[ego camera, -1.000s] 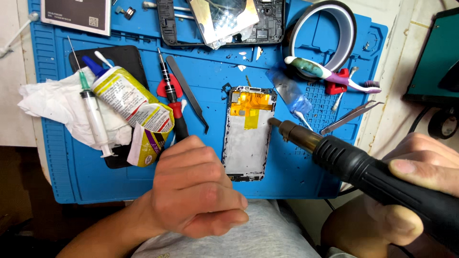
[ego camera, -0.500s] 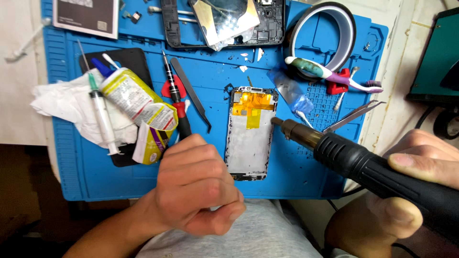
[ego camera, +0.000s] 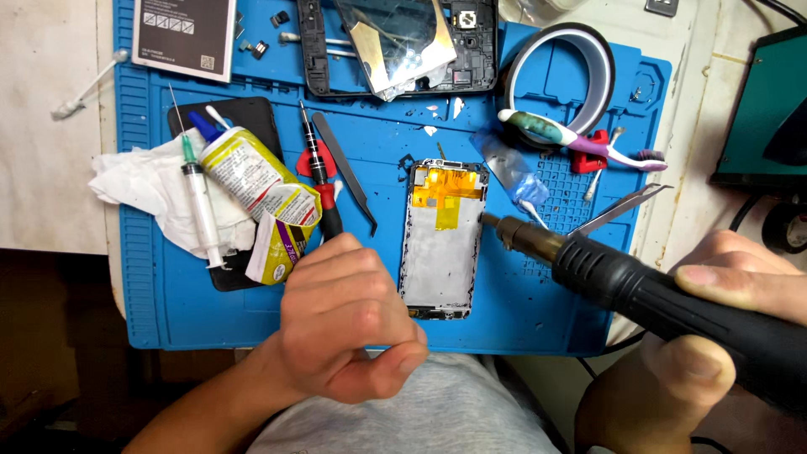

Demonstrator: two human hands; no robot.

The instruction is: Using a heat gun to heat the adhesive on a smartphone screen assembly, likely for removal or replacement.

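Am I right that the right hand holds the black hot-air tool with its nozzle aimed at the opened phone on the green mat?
Not quite: the mat is blue, as the head view shows. The right hand does hold the black hot-air tool, nozzle aimed at the opened phone.

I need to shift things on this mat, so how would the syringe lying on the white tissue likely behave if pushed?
The syringe has a round, slim barrel, so it would probably roll sideways off the crumpled tissue. It looks like light plastic, likely easy to move. Its thin needle points up the blue mat and seems apt to bend.
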